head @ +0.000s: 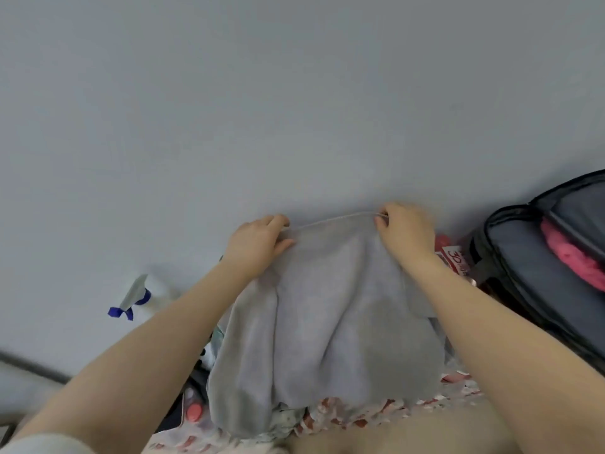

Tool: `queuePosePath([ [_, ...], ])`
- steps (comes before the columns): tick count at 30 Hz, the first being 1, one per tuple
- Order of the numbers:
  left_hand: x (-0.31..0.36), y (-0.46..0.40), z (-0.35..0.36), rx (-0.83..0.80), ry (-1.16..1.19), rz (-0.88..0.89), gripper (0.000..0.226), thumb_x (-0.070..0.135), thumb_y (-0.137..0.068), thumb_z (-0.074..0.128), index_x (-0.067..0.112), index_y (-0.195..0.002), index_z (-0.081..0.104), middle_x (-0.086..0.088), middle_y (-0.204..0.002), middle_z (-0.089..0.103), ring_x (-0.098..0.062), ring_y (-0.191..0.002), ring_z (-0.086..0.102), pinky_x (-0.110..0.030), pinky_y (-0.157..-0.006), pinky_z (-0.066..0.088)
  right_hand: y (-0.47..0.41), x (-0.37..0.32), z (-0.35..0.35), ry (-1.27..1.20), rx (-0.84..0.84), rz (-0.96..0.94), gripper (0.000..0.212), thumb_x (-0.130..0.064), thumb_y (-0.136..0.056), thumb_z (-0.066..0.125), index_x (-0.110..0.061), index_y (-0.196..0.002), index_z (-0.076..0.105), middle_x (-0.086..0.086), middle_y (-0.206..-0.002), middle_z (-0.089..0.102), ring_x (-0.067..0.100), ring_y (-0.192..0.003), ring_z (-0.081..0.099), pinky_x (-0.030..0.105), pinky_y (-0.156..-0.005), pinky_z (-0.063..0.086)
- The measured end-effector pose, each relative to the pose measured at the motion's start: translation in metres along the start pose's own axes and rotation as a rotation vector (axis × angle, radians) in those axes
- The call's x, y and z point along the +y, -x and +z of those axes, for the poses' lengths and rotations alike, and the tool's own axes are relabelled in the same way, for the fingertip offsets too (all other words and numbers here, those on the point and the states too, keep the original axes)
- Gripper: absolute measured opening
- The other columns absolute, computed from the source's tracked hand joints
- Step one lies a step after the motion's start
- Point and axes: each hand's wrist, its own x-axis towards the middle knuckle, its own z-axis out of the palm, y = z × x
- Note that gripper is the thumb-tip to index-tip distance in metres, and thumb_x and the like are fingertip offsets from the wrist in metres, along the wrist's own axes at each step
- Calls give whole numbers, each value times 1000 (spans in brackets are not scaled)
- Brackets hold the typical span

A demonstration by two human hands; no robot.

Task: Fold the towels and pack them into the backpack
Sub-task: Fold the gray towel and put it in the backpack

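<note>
Both hands, left (258, 245) and right (404, 232), pinched the towel (330, 322) corners; unequal tension risked a skewed fold.

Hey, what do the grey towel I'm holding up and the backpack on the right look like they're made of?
The grey towel looks like soft microfibre or terry: a matte, fuzzy surface that hangs in limp folds from the left hand and right hand. The dark grey backpack looks like woven synthetic fabric, perhaps nylon: smooth, slightly sheened panels with black piping.

Towel (327, 322) centre, between spray bottle (144, 294) (left) and backpack (537, 273) (right, open).
</note>
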Motion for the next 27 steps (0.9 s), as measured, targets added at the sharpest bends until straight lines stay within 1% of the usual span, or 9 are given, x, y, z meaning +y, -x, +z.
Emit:
queuePosePath([
  [3, -20, 25, 21, -85, 4, -136, 42, 35, -92, 49, 11, -127, 48, -9, -123, 56, -28, -113, 53, -36, -92, 40, 6, -10, 27, -21, -131, -142, 21, -19, -91, 48, -7, -98, 63, 14, -106, 62, 33, -102, 55, 37, -81, 42],
  [7, -36, 62, 21, -34, 148, -407, 35, 26, -96, 45, 8, -125, 51, -11, -124, 55, -29, -114, 51, -38, -94, 42, 13, -63, 42, -217, -285, -509, 19, -17, -90, 48, -7, -97, 64, 14, -104, 60, 32, -100, 56, 39, -84, 46],
  [10, -42, 92, 18, 13, 288, -648, 29, 21, -95, 45, 7, -119, 55, -9, -120, 58, -24, -105, 55, -32, -89, 43, 19, -110, 52, -398, -442, -718, 18, -16, -89, 51, -10, -98, 65, 11, -105, 60, 28, -100, 56, 37, -87, 45],
  [13, -36, 121, 20, 37, 505, -863, 24, 20, -94, 49, 7, -112, 58, -3, -102, 60, -16, -89, 55, -26, -79, 42, 30, -151, 69, -469, -564, -877, 19, -17, -90, 51, -11, -102, 64, 8, -110, 61, 25, -105, 55, 34, -88, 44],
  [17, -22, 143, 24, 50, 709, -1038, 20, 25, -93, 49, 13, -80, 55, 1, -72, 53, -14, -68, 47, -26, -68, 42, 42, -185, 89, -323, -738, -971, 26, -23, -91, 50, -16, -114, 60, 5, -116, 61, 25, -116, 45, 34, -90, 42],
  [19, -17, 147, 24, 77, 746, -1062, 21, 30, -92, 51, 16, -77, 54, 6, -68, 51, -9, -64, 46, -22, -64, 39, 43, -191, 93, -200, -773, -1057, 28, -29, -90, 53, -21, -116, 61, 4, -118, 60, 26, -118, 39, 38, -95, 41],
  [21, -15, 145, 23, 114, 819, -1041, 20, 32, -90, 55, 19, -75, 53, 8, -67, 50, -8, -64, 44, -21, -63, 37, 40, -190, 90, -198, -824, -1114, 27, -28, -89, 54, -25, -114, 64, 3, -121, 58, 27, -117, 38, 38, -100, 37],
  [25, -15, 137, 18, 115, 882, -939, 18, 28, -88, 59, 19, -73, 54, 8, -68, 51, -4, -62, 44, -16, -61, 37, 29, -181, 80, -248, -930, -1208, 26, -15, -88, 53, -19, -108, 69, 1, -123, 59, 23, -117, 42, 23, -99, 27],
  [27, -15, 132, 12, 60, 838, -835, 20, 18, -88, 60, 8, -71, 58, 3, -68, 52, -1, -57, 45, -9, -57, 37, 25, -176, 78, -227, -969, -1228, 20, -15, -85, 58, -16, -101, 70, 0, -123, 58, 18, -110, 43, 22, -95, 29],
])
